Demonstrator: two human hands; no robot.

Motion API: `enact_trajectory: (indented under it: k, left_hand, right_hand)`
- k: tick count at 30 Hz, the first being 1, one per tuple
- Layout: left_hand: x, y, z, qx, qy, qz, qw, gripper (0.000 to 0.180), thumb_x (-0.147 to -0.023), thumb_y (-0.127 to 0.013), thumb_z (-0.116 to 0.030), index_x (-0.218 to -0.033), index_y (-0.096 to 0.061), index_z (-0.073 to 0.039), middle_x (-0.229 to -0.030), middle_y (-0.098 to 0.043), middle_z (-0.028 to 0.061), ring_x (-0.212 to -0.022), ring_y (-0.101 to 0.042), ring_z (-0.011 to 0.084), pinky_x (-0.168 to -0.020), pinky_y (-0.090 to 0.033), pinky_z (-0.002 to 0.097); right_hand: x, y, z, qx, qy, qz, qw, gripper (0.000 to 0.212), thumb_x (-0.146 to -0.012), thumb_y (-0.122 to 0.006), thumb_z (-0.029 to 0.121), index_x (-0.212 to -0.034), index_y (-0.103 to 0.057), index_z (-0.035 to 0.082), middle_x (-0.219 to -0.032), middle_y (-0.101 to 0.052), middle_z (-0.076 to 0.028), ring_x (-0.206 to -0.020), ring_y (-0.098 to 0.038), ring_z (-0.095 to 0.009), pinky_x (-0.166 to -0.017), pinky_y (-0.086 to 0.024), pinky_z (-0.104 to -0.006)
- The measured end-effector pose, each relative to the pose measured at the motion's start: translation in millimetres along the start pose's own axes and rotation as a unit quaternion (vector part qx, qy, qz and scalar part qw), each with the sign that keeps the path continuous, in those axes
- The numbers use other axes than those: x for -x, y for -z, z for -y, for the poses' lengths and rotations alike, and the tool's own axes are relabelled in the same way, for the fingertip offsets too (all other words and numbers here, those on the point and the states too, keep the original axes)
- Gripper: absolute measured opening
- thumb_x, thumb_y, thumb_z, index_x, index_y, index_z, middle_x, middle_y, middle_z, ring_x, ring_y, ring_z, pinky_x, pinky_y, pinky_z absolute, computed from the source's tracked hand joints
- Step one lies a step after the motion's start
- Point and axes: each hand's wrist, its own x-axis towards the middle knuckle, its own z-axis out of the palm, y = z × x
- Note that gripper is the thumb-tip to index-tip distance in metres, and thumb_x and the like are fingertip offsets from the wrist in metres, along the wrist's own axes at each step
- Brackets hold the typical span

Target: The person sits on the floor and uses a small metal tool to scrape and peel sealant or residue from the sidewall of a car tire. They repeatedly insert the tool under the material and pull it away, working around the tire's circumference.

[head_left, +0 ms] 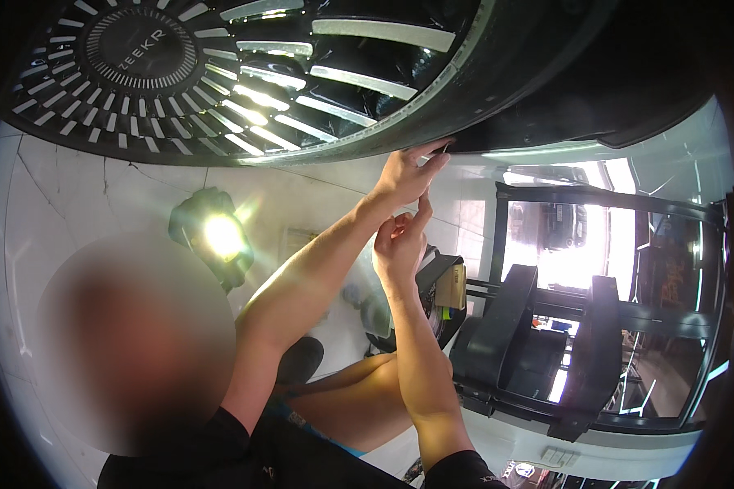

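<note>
1. Pale tiled floor point(81, 187) bows away across this view, with a big spoked wheel point(245, 73) filling the top left and bright glass glaring over on the right.
2. And there's the focus: dark car bodywork point(563, 114), just beside the wheel, its lower edge right where the reach ends.
3. Left hand point(404, 173) is up at that edge, thumb and fingertips close together; whether they pinch anything, I cannot tell, the gap is too dark.
4. Right hand point(401, 244) sits just below, index finger pointing up, the others curled; any small thing inside that curl is hidden.
5. Danger spot, I'd say: fingertips could slip or scrape on the edge if the grip is blind, and the two hands, this close, could knock each other.
6. That lit lamp point(223, 236), aimed toward the view, could dazzle and hide detail.
7. Room to move? Wheel and bodywork close off the top; tile opens up to the left, while a cardboard box point(451, 287) and a black frame point(530, 350) crowd the right.
</note>
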Motion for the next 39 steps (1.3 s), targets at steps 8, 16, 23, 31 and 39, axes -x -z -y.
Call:
enact_trajectory:
  k: [8, 16, 23, 31, 39]
  left_hand:
    - [-0.2, 4.3, -6.0, -0.011, 0.044, 0.027, 0.999, 0.037, -0.103, -0.072, -0.029, -0.139, -0.074, -0.021, -0.118, -0.078, 0.007, -0.101, -0.07, 0.0166, -0.094, -0.055, 0.034]
    - [-1.7, 5.6, -6.9, 0.002, 0.083, 0.05, 0.995, 0.037, -0.104, -0.07, -0.025, -0.14, -0.073, -0.017, -0.133, -0.074, 0.0098, -0.122, -0.067, 0.0186, -0.106, -0.05, 0.033]
    - [-2.2, 0.3, -2.9, -0.007, 0.037, 0.018, 0.999, 0.034, -0.106, -0.065, -0.017, -0.139, -0.074, -0.015, -0.131, -0.074, 0.0095, -0.116, -0.068, 0.0209, -0.102, -0.051, 0.0335]
    - [-4.7, -3.4, -3.0, -0.066, -0.006, -0.015, 0.998, 0.033, -0.106, -0.062, -0.01, -0.135, -0.076, -0.014, -0.112, -0.076, 0.0102, -0.098, -0.068, 0.0202, -0.092, -0.052, 0.031]
    - [-6.6, -7.5, 6.4, -0.062, -0.016, -0.022, 0.998, 0.035, -0.107, -0.056, -0.007, -0.134, -0.076, -0.016, -0.098, -0.069, 0.0066, -0.089, -0.061, 0.0165, -0.086, -0.05, 0.0279]
  right_hand:
    - [-18.2, 20.8, 11.9, -0.135, -0.083, -0.056, 0.986, 0.035, -0.107, -0.059, 0.015, -0.138, -0.057, 0.0, -0.076, -0.064, -0.008, -0.066, -0.069, -0.017, -0.06, -0.054, -0.0343]
    - [-68.6, 53.6, -14.0, -0.284, -0.287, 0.088, 0.91, 0.032, -0.104, -0.072, 0.032, -0.111, -0.072, 0.001, -0.088, -0.069, -0.004, -0.072, -0.072, -0.016, -0.056, -0.054, -0.0274]
    - [-89.7, 40.7, -31.7, -0.234, -0.268, 0.134, 0.925, 0.03, -0.101, -0.074, 0.028, -0.112, -0.072, -0.001, -0.091, -0.075, -0.007, -0.073, -0.072, -0.014, -0.055, -0.052, -0.0257]
    - [-98.4, -6.5, -48.9, -0.294, -0.256, 0.045, 0.92, 0.018, -0.094, -0.074, 0.013, -0.098, -0.071, -0.004, -0.075, -0.069, -0.007, -0.062, -0.065, -0.012, -0.047, -0.045, -0.0288]
    - [-105.8, -51.3, -80.1, -0.372, -0.222, -0.063, 0.899, 0.016, -0.094, -0.075, 0.012, -0.087, -0.075, -0.003, -0.073, -0.064, 0.0, -0.072, -0.055, -0.007, -0.059, -0.045, -0.0305]
